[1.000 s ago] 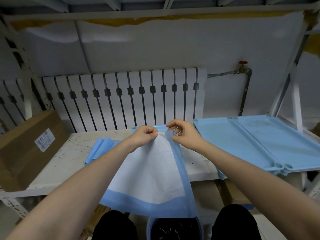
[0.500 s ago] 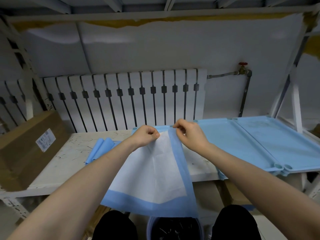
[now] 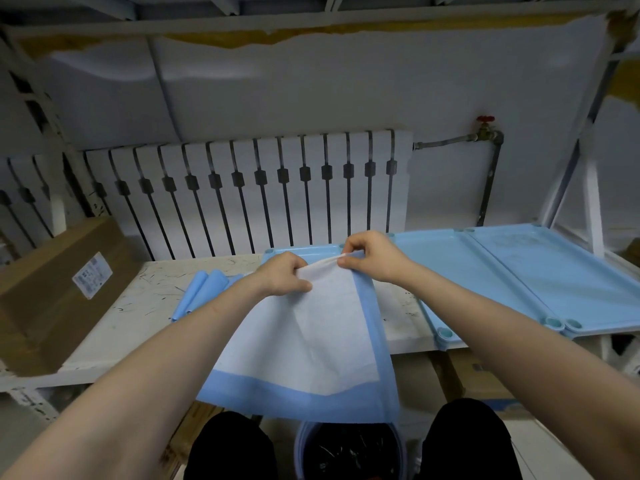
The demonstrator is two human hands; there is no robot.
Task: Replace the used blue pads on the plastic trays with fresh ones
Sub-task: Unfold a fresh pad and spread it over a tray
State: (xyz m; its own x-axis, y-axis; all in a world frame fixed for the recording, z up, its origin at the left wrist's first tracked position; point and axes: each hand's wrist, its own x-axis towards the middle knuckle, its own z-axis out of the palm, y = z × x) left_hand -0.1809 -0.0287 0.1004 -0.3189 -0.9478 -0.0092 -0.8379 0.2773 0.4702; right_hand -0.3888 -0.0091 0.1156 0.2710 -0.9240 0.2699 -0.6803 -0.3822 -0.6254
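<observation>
Closest to the camera, at 6 o'clock, I see two knees (image 3: 228,445) in black trousers with a bucket (image 3: 348,452) between them, dark scraps inside it. Just beyond, a pad (image 3: 311,348) hangs down past the table edge toward the bucket. It is white in the middle, with a blue border along its bottom and right side.

Two bare forearms reach in from 7 and 5 o'clock and meet at the pad's top edge, near the middle of my view. The left hand (image 3: 284,275) is curled into a fist around the top left part, bunching the white sheet. The right hand (image 3: 372,256), just beside it at 1 o'clock, pinches the top edge between thumb and fingertips. A white layer is pulled taut between the two hands.

Behind the hands, a light blue tray (image 3: 304,250) lies on the scuffed white table (image 3: 145,306); only its far rim shows. At 9 o'clock from the hands, rolled pads (image 3: 201,292) lie on the table. Further out that way sits a cardboard box (image 3: 52,296) with a white label. At 3 o'clock, two more trays (image 3: 485,271) lie side by side.

Farthest, at 12 o'clock, a white radiator (image 3: 259,192) stands against the wall, and a pipe runs right from it to a red-handled valve (image 3: 485,119).
</observation>
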